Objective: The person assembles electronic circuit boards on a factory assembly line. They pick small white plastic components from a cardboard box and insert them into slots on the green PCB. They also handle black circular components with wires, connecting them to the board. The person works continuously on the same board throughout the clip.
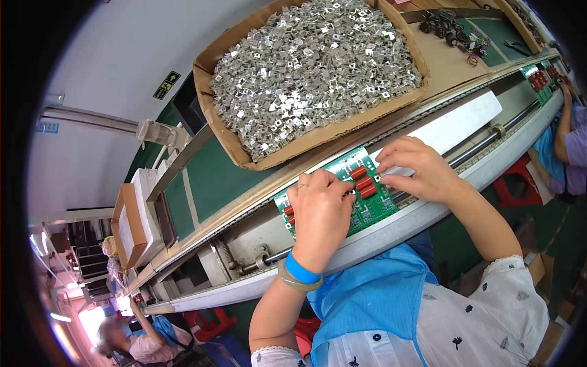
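A green circuit board (376, 208) with red box-shaped components (365, 186) lies across the rails of the conveyor in front of me. My left hand (319, 211) arches over its middle, thumb and fingertips pinched together beside the red parts; whatever they hold is hidden. At the board's right edge, the thumb and forefinger of my right hand (422, 170) close on a small silvery metal clip (378, 178). More red components (288, 210) show left of my left wrist, which wears a blue band and a bangle.
A cardboard box (333, 129) heaped with small metal clips (312, 67) stands just beyond the board. Another board (538, 82) sits farther right on the conveyor, near a co-worker's hands. Cables (449, 30) lie at the back right. Another person (143, 339) sits at lower left.
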Tool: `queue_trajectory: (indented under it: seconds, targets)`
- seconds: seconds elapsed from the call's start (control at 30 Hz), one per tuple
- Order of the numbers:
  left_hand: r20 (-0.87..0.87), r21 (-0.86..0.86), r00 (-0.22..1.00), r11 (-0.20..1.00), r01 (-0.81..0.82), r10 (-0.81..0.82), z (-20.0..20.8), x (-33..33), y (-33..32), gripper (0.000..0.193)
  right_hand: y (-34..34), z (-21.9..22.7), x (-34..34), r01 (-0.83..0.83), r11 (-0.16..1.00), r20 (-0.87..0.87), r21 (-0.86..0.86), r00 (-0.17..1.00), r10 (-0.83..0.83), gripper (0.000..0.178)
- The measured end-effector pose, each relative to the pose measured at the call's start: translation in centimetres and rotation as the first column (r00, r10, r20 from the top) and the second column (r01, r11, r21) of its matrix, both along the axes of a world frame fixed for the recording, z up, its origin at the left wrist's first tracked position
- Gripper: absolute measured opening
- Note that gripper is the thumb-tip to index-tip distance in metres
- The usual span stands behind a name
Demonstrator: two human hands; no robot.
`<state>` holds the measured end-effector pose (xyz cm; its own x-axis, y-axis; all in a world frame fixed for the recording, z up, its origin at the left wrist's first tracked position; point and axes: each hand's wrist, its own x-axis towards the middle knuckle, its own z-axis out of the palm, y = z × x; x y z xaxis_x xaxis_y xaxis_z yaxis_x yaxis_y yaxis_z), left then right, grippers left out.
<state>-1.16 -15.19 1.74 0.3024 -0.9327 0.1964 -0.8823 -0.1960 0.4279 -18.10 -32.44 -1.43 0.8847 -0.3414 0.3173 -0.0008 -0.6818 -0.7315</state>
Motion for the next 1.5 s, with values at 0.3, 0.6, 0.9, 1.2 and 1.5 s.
queue_trajectory:
  seconds: [0.3,0.6,0.9,1.2,1.5]
  targets:
    - [-0.139,-0.205,0.972,0.955,-0.214,0.188,1.3,0.5,4.2,0.030,0.4,-0.7,-0.8,0.105,0.995,-0.008,0.004,0.994,-0.104,0.020]
    - [-0.620,0.070,0.624,0.826,-0.559,0.475,-1.0,0.6,14.1,0.065,-0.2,-2.6,-1.5,0.103,0.984,-0.055,0.143,0.994,-0.096,0.006]
    - [-0.599,-0.004,0.764,0.953,-0.303,0.240,-1.0,-0.4,10.8,0.055,-2.7,2.0,-0.3,0.253,0.965,0.096,-0.064,0.964,-0.247,0.010]
    - [-0.696,0.087,0.700,0.986,-0.139,0.160,-0.3,-2.5,6.5,0.057,-16.2,2.1,-3.6,0.728,0.679,0.151,-0.090,0.684,-0.714,0.017]
    - [-0.631,0.164,0.760,0.984,-0.068,0.158,0.8,-3.4,4.7,0.062,-23.6,1.9,-0.9,0.600,0.169,0.125,-0.782,0.416,-0.901,0.035]
